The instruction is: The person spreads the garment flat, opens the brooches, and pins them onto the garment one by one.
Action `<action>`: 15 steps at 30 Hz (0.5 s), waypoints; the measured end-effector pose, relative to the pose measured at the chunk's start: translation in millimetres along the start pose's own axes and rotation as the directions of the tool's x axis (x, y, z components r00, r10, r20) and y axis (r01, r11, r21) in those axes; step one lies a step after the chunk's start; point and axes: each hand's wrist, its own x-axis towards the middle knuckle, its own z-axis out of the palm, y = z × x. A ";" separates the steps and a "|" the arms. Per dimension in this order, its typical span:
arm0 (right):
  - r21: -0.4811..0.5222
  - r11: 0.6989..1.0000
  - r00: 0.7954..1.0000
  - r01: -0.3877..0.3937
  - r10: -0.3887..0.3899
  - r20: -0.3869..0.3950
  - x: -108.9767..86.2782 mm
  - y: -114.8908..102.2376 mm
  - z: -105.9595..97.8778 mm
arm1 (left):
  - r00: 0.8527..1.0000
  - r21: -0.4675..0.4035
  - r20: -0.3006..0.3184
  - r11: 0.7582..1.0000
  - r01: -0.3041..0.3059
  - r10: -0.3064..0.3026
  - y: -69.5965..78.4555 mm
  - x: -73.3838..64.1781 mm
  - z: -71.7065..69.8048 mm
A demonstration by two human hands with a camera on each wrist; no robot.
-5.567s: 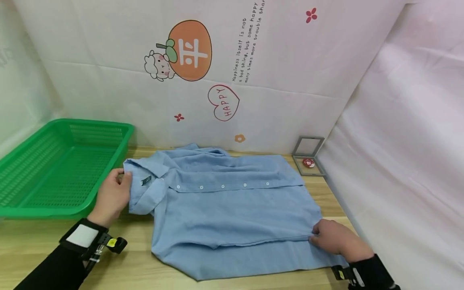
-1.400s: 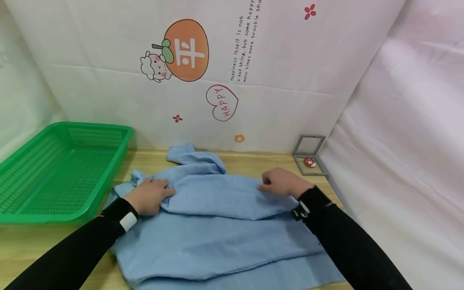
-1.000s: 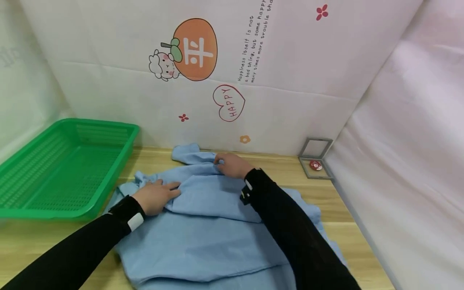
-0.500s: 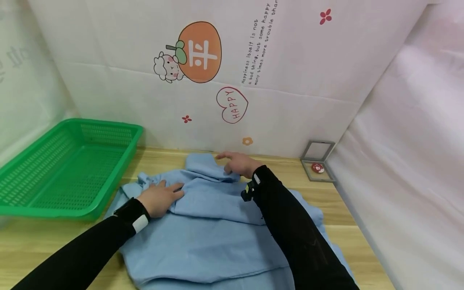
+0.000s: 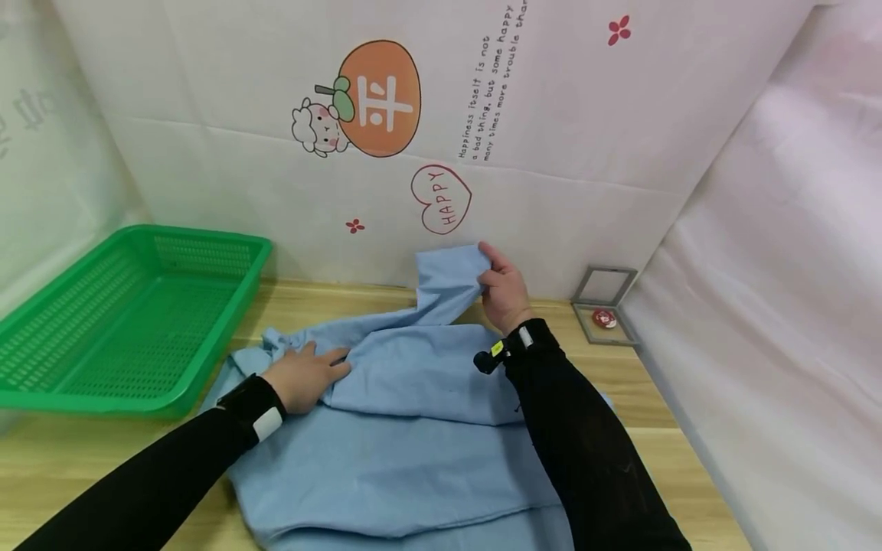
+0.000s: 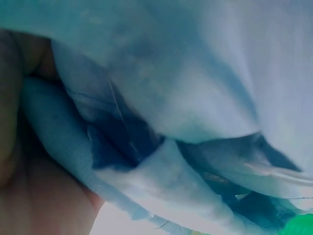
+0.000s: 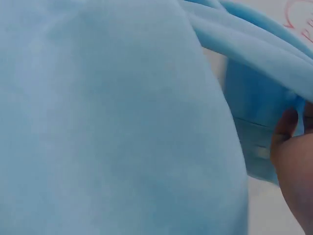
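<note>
A light blue shirt [image 5: 400, 467] lies on the table with one side folded over its middle. My left hand [image 5: 303, 376] rests on the fold near the collar end, thumb and fingers spread; in the left wrist view, bunched cloth [image 6: 161, 181] lies against the palm. My right hand [image 5: 506, 291] pinches the end of a sleeve, the cuff [image 5: 451, 268], and holds it up off the table by the back wall. A pale button [image 7: 262, 152] shows on that cuff in the right wrist view. The collar is mostly hidden under folds and the left arm.
A green plastic basket [image 5: 258, 268] stands to the left. At the back right is a small grey open frame [image 5: 582, 325] with a red round piece [image 5: 604, 319]. A printed white cloth [image 5: 537, 229] hangs behind the wooden table [image 5: 678, 451].
The right hand moved from the shirt's folded side to the sleeve end, took hold of the cuff and raised it up and to the right. The left hand stays pressed on the fold.
</note>
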 end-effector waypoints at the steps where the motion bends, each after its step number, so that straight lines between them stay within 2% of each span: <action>1: 0.032 0.999 1.000 0.011 -0.011 -0.017 -0.1 -1.9 -2.5 | 1.000 0.000 0.003 1.000 0.000 0.000 0.6 -0.2 -0.2; 6: 0.179 0.983 0.993 0.049 -0.028 -0.114 -1.3 -15.1 -14.9 | 1.000 -0.010 0.003 1.000 0.000 0.000 1.3 -1.8 -0.8; 11: 0.328 0.943 0.986 0.049 0.008 -0.169 -2.9 -32.9 -26.7 | 1.000 -0.022 0.012 1.000 0.010 -0.009 0.4 -2.6 1.1; 13: 0.347 0.935 0.983 0.072 -0.008 -0.181 -3.4 -39.3 -30.3 | 1.000 -0.018 0.015 1.000 0.015 -0.014 0.0 -2.4 2.5; 15: 0.308 0.943 0.975 0.125 -0.058 -0.217 -3.3 -44.4 -33.7 | 1.000 -0.015 0.012 1.000 0.019 -0.019 0.1 -2.2 3.3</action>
